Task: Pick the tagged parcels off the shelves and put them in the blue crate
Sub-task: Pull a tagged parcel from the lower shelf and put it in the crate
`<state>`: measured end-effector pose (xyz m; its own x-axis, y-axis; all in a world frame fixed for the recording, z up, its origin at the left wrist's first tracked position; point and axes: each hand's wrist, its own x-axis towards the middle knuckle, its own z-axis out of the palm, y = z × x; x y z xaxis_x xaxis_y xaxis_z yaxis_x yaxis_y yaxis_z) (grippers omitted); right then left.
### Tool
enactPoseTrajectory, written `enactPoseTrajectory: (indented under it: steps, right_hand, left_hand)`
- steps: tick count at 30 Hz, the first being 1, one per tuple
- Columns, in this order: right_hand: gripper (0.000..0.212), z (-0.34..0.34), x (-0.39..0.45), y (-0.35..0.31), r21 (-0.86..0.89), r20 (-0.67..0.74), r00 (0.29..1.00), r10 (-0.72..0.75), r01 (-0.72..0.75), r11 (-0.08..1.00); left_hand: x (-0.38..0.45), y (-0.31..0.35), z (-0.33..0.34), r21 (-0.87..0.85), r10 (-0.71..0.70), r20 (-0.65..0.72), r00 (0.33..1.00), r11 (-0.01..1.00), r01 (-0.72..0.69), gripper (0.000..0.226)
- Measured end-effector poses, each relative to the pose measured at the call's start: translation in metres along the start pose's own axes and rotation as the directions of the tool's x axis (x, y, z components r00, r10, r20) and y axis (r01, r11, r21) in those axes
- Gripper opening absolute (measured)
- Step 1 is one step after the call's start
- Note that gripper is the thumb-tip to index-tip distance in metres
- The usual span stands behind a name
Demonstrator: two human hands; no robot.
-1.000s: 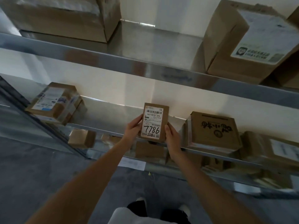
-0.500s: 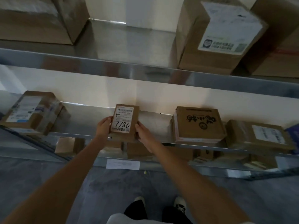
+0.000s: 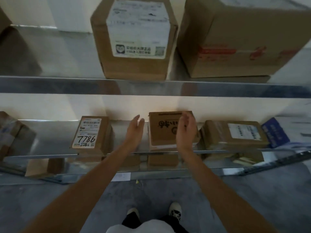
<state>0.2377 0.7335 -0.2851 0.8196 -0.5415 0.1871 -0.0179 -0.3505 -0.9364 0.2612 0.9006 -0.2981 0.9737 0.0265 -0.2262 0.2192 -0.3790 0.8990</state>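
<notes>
Down at floor level, two shoes [image 3: 175, 211] stand on grey concrete. Up at the middle shelf [image 3: 50, 155], both hands reach out empty, left hand [image 3: 135, 130] with fingers straight and loosely together, right hand [image 3: 186, 130] gently cupped, flanking the printed brown box [image 3: 162, 130]. Left of them, the parcel marked 7786 [image 3: 91, 133] lies on that shelf. Above sit bigger cartons [image 3: 136, 39].

Both bare forearms extend forward, roughly parallel. Left hand [image 3: 134, 130] held with fingers straight and together, palm facing inward. Right hand [image 3: 186, 130] raised with fingers loosely curved, palm facing left. Neither grips anything.
</notes>
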Motion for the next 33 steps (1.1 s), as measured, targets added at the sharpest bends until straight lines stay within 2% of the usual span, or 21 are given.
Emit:
enactPoseTrajectory:
  steps: [2,3,5,7,10,12,15,17,19,22,25,28,30,33]
  right_hand:
    - [0.024,-0.029,0.024,0.016,0.033,-0.082,0.995,0.065,-0.062,0.998]
    - [0.026,-0.041,0.034,0.025,0.022,-0.063,0.991,0.117,-0.116,0.993]
    - [0.033,-0.056,0.049,0.043,-0.039,0.064,0.964,0.257,-0.255,0.966]
    - [0.034,-0.066,0.054,0.057,-0.083,0.223,0.9,0.375,-0.366,0.927]
    - [0.035,-0.07,0.052,0.072,-0.118,0.405,0.801,0.441,-0.433,0.894]
    - [0.037,-0.07,0.049,0.081,-0.126,0.446,0.776,0.446,-0.439,0.889]
    - [0.039,-0.071,0.044,0.084,-0.119,0.456,0.758,0.466,-0.467,0.876]
    - [0.041,-0.073,0.041,0.083,-0.128,0.467,0.737,0.488,-0.49,0.862]
    - [0.04,-0.074,0.037,0.081,-0.132,0.46,0.734,0.5,-0.5,0.856]
    - [0.04,-0.072,0.031,0.07,-0.101,0.413,0.747,0.521,-0.531,0.842]
    - [0.043,-0.07,0.023,0.065,-0.05,0.394,0.778,0.489,-0.513,0.857]
    - [0.034,-0.074,0.013,0.052,0.089,0.341,0.804,0.487,-0.544,0.835]
    - [0.037,-0.08,0.009,0.046,0.18,0.312,0.814,0.49,-0.557,0.811]
    - [0.043,-0.087,0.004,0.035,0.318,0.289,0.805,0.519,-0.592,0.741]
  left_hand:
    - [-0.005,0.007,0.028,-0.089,-0.101,0.029,0.994,0.991,0.103,0.043]
    - [-0.009,0.007,0.038,-0.148,-0.118,0.017,0.993,0.982,0.119,0.039]
    - [-0.014,0.006,0.053,-0.278,-0.171,-0.027,0.985,0.948,0.157,0.034]
    - [-0.016,0.006,0.062,-0.362,-0.23,-0.082,0.97,0.913,0.186,0.031]
    - [-0.014,0.006,0.069,-0.414,-0.3,-0.126,0.946,0.882,0.225,0.034]
    - [-0.013,0.003,0.071,-0.437,-0.357,-0.119,0.926,0.857,0.274,0.037]
    - [-0.017,-0.002,0.069,-0.529,-0.46,-0.059,0.886,0.767,0.363,0.034]
    - [-0.02,-0.004,0.068,-0.594,-0.482,-0.005,0.876,0.706,0.385,0.032]
    - [-0.025,-0.006,0.064,-0.606,-0.471,0.034,0.881,0.691,0.393,0.035]
    - [-0.026,-0.007,0.052,-0.589,-0.444,0.064,0.894,0.706,0.393,0.035]
    - [-0.024,-0.008,0.035,-0.561,-0.43,0.024,0.902,0.741,0.368,0.03]
    - [-0.027,-0.01,0.021,-0.55,-0.384,-0.006,0.923,0.772,0.318,0.036]
    - [-0.031,-0.01,0.014,-0.509,-0.348,-0.04,0.937,0.814,0.281,0.044]
    - [-0.037,0.0,0.008,-0.501,-0.277,-0.083,0.957,0.842,0.2,0.031]
